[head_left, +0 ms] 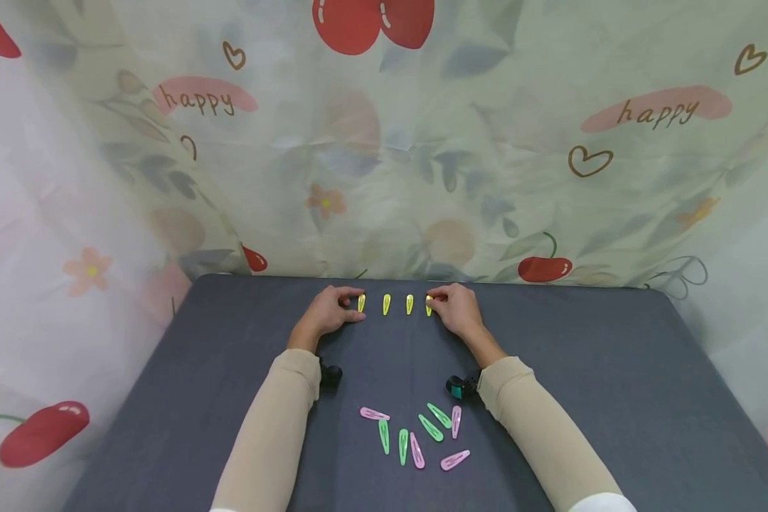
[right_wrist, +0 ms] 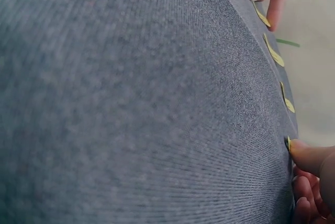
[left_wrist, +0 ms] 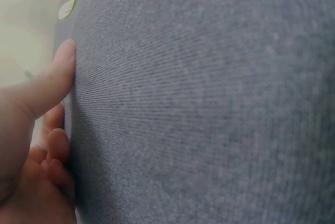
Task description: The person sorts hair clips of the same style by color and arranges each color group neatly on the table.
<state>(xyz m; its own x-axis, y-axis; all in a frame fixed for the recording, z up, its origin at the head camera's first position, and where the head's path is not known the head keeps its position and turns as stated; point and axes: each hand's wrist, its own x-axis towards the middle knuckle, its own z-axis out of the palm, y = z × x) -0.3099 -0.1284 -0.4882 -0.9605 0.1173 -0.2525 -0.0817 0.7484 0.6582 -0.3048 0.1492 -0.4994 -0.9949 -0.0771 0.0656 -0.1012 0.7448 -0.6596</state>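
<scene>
Four yellow snap hair clips would be a row; several stand upright in a line along the far table edge. My left hand (head_left: pixel 328 311) is at the leftmost yellow hair clip (head_left: pixel 361 303), its thumb and a finger pinching it at its two ends; the right wrist view shows this clip (right_wrist: pixel 261 14) between the fingertips. My right hand (head_left: pixel 456 308) pinches the rightmost yellow hair clip (head_left: pixel 429 306), mostly covered by the fingers. Two more yellow clips, a left one (head_left: pixel 387 304) and a right one (head_left: pixel 409 304), lie between the hands, untouched.
Nearer the front of the dark grey table (head_left: pixel 230 398) lie several loose green hair clips (head_left: pixel 403 446) and pink hair clips (head_left: pixel 456 460). A printed curtain (head_left: pixel 384 185) hangs right behind the table's far edge.
</scene>
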